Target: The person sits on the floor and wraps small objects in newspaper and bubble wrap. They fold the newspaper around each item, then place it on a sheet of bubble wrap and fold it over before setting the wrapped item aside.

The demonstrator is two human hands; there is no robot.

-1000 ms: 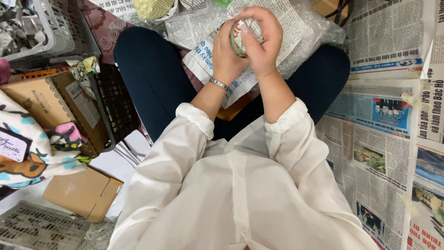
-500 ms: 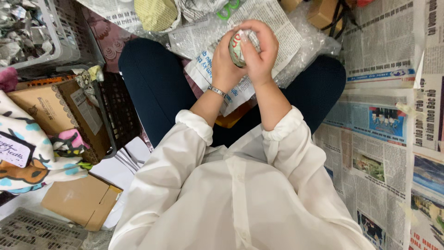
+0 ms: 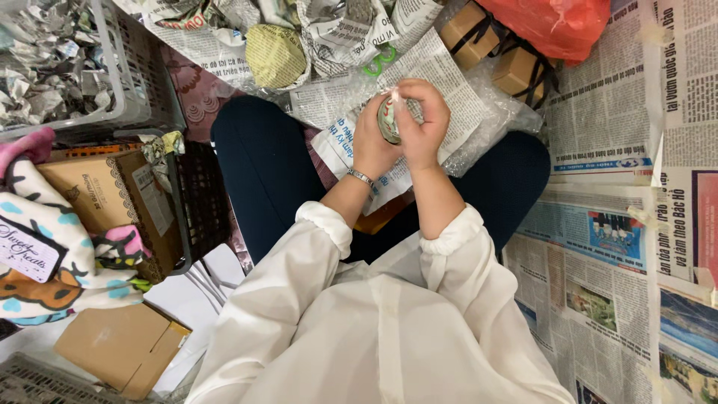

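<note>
Far off to the left of my hands sits a grey basket full of crumpled paper, and nearer, a brown box in a dark crate. My left hand is curled around a small round object, fingers closed on its left side; a bracelet sits on that wrist. The object is pressed between both palms, just above my lap. My right hand is closed over its right side and top, so most of it is hidden. Beyond my hands lie newspaper and bubble wrap; further right, small tied boxes and a red bag. If my grip slackens, I judge the object could slip out and roll away across the floor.
</note>
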